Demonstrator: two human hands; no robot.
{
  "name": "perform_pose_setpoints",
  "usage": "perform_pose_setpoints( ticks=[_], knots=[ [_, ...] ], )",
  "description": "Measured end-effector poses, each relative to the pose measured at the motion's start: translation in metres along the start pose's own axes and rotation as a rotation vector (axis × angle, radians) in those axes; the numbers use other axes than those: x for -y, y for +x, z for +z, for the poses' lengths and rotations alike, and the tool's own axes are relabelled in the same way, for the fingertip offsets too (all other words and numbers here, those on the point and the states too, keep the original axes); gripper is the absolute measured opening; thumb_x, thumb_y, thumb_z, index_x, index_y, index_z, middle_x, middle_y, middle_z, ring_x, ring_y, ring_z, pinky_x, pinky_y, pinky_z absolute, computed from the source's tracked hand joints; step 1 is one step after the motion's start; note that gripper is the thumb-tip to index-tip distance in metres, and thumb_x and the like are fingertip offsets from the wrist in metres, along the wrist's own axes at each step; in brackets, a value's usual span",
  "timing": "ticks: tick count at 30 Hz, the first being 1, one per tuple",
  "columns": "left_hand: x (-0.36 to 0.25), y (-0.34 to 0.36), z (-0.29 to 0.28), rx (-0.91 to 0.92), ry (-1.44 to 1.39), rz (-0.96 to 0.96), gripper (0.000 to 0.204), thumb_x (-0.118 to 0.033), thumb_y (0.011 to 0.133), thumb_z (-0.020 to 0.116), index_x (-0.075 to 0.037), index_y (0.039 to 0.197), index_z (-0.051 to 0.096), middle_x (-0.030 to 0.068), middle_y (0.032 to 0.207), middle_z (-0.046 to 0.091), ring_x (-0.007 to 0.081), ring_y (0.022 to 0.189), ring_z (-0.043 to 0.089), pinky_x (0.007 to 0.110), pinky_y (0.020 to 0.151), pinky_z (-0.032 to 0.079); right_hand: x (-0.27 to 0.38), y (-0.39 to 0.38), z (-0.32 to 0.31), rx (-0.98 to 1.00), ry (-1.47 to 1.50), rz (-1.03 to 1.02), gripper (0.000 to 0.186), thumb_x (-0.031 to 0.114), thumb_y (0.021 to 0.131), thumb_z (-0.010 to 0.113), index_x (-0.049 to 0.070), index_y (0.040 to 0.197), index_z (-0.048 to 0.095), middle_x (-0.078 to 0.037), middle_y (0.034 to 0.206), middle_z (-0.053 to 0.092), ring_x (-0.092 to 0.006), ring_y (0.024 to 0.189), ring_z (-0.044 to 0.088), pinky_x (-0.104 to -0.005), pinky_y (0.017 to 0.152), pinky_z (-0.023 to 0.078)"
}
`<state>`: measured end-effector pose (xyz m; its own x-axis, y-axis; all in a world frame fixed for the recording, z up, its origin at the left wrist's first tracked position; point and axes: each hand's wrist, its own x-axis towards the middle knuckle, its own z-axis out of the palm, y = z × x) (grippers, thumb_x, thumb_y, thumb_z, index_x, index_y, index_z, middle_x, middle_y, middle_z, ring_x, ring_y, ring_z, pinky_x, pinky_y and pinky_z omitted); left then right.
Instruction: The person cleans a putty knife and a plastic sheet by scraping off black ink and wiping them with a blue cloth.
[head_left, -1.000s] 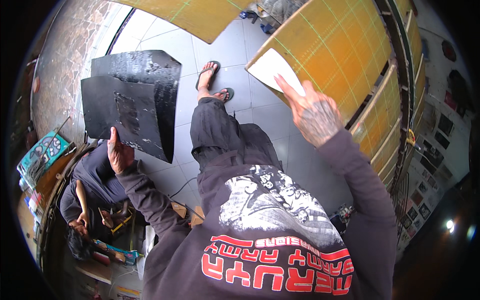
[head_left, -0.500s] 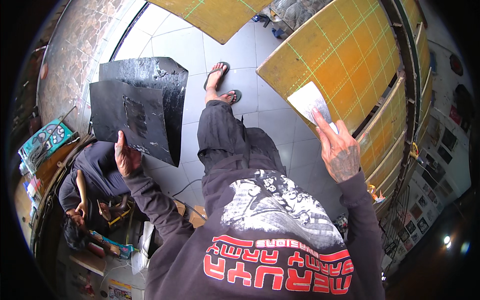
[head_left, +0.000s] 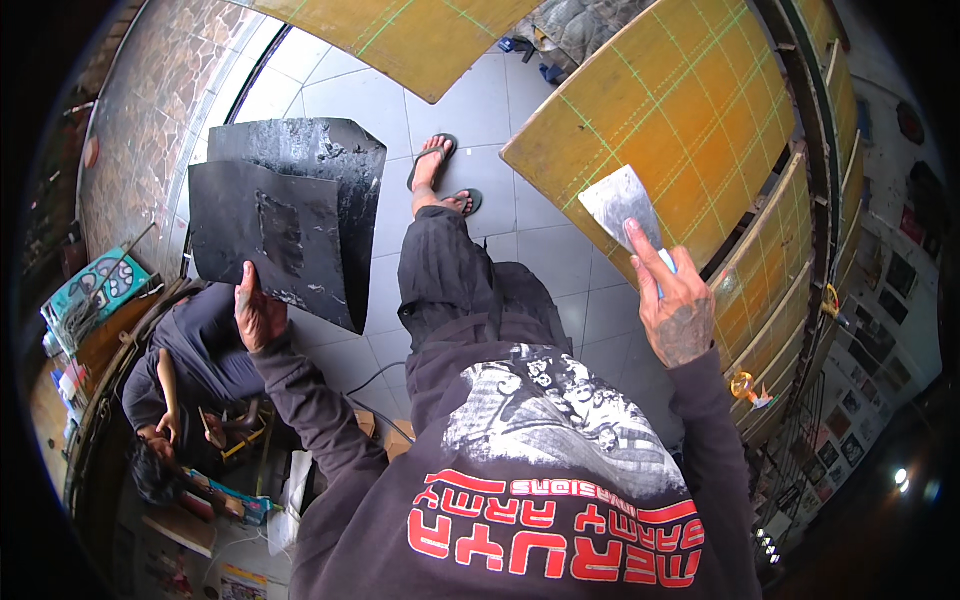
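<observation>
In my left hand [head_left: 259, 308] is a folded black sheet [head_left: 215, 225], gripped at its lower edge with the thumb on top. Shiny smears and a dark rectangular patch mark its surface, and a rough, wet-looking inner face shows behind the front flap. My right hand [head_left: 677, 308] is closed round a scraper [head_left: 622, 205] with a wide pale metal blade; a bit of light blue handle shows by the fingers. My index finger lies along the blade. The scraper is over a yellow board [head_left: 700, 100] with green grid lines, and I cannot tell whether they touch.
Another yellow gridded board [head_left: 410, 45] juts in from the top. A dark curved rail [head_left: 822, 150] runs along the boards at right. A person [head_left: 195, 360] sits low at left, near a teal painted panel [head_left: 105, 285]. Grey floor tiles [head_left: 460, 100] lie under my feet.
The black sheet has shifted slightly to the right with my left hand. My right hand and the scraper have barely moved. The view has tilted a little.
</observation>
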<state>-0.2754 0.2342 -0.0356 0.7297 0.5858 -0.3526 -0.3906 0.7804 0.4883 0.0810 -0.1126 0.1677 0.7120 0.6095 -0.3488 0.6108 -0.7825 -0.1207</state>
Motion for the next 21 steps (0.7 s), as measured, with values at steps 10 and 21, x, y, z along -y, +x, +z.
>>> perform_pose_setpoints(
  ticks=[10, 21],
  knots=[
    [0.002, 0.004, 0.01, -0.171, 0.103, -0.002, 0.03, -0.015, 0.099, 0.048, 0.0, 0.121, 0.061, 0.011, 0.123, 0.062, 0.023, 0.112, 0.059, 0.04, 0.102, 0.043, -0.028, 0.064, 0.005, -0.018, -0.133, -0.18, 0.026, 0.018, 0.088, 0.062, 0.016, 0.114, 0.065, -0.013, 0.084, 0.057, -0.0305, 0.068, 0.062, -0.0392, 0.062, 0.052],
    [-0.003, 0.002, 0.07, -0.176, 0.123, 0.054, 0.035, -0.023, 0.099, 0.049, -0.004, 0.126, 0.058, 0.0078, 0.121, 0.063, 0.0198, 0.114, 0.057, 0.039, 0.1, 0.043, 0.004, 0.112, -0.067, -0.284, 0.809, -0.188, 0.039, 0.025, 0.095, 0.058, 0.019, 0.133, 0.056, -0.004, 0.106, 0.066, -0.006, 0.06, 0.044, -0.0216, 0.058, 0.043]
  ],
)
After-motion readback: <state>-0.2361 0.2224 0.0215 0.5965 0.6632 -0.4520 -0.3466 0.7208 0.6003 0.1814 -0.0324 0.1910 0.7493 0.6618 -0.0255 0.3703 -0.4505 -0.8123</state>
